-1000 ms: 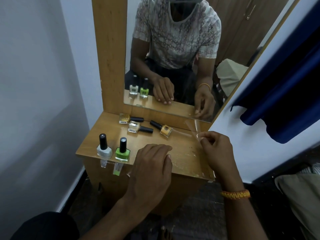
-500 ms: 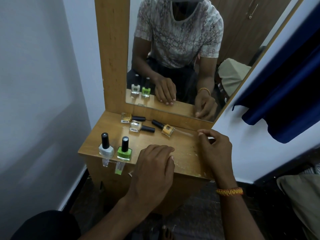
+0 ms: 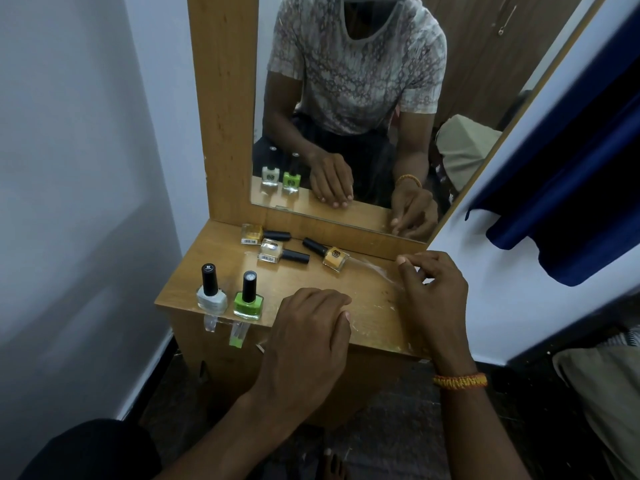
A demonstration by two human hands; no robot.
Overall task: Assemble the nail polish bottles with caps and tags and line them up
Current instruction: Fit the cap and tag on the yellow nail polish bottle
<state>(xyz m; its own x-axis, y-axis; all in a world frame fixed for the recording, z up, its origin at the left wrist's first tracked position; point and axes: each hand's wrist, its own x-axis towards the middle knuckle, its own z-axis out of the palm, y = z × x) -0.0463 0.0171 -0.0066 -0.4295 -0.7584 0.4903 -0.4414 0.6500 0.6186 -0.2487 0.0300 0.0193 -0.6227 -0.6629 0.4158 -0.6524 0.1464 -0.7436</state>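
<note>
Here we count five nail polish bottles on the wooden shelf [image 3: 367, 306]: a white bottle [image 3: 211, 291] and a green bottle [image 3: 248, 296] upright at the front edge, three lying near the mirror [image 3: 346, 98]. Our left hand [image 3: 308, 337] rests flat, fingers relaxed; our right hand [image 3: 433, 289] pinches a clear plastic strip [image 3: 375, 270].
</note>
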